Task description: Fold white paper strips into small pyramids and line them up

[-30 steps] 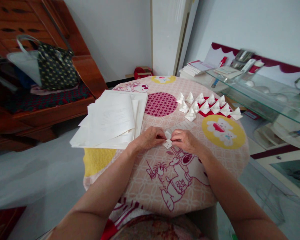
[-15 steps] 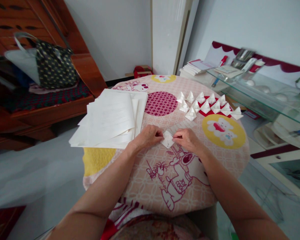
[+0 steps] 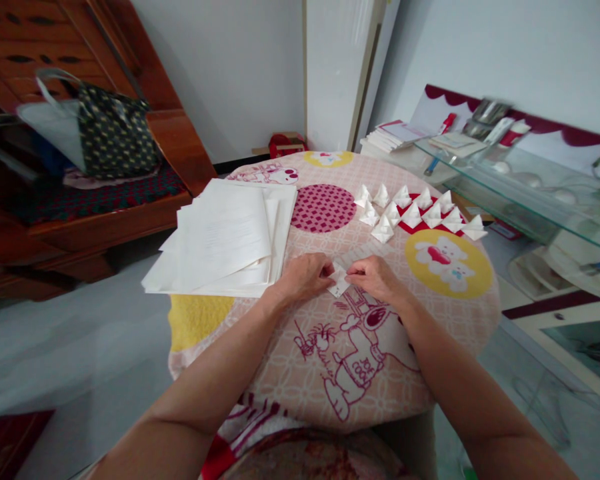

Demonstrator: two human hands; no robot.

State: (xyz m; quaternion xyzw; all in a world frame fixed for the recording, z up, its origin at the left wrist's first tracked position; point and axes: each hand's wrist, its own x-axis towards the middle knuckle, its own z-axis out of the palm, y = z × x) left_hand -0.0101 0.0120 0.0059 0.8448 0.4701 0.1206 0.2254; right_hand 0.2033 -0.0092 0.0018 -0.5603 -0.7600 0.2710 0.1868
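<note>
A small white folded paper (image 3: 339, 283) lies diamond-shaped near the middle of the round table, between my two hands. My left hand (image 3: 309, 275) pinches its left corner, fingers curled together. On the opposite side my right hand (image 3: 375, 276) grips the right corner between thumb and fingertips. Just beyond them lies a flat strip of pale paper (image 3: 365, 252), partly hidden by the right hand. Farther back on the right, several folded white paper pieces (image 3: 411, 215) stand in rows with pointed tops.
Loose white sheets (image 3: 225, 233) are stacked on the left of the table, over the patterned tablecloth (image 3: 280, 367). A glass shelf (image 3: 525, 180) borders the table's right side. At left, a dotted bag (image 3: 117, 133) rests on a wooden bench (image 3: 105, 217).
My left hand has shifted slightly to the right, over more of the folded paper's left side. The right hand stays at its corner. The view has moved a little.
</note>
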